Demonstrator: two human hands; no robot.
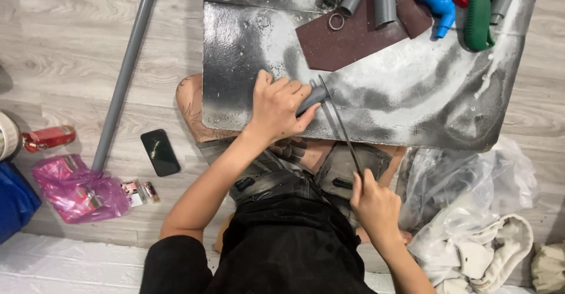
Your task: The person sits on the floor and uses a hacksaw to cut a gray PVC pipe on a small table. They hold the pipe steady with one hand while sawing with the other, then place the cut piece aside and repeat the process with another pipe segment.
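Right hand near, clamped on thin saw blade; blade runs far-left, crossing short grey pipe clamped under left hand.

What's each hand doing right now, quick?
Left hand: closed on a short grey pipe, pressing it against the board.
Right hand: closed on a thin saw blade laid across the pipe.

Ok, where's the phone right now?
In the head view, the black phone lies face up on the wood floor, left of the person's left forearm, between the long grey pipe and the dusty work board.
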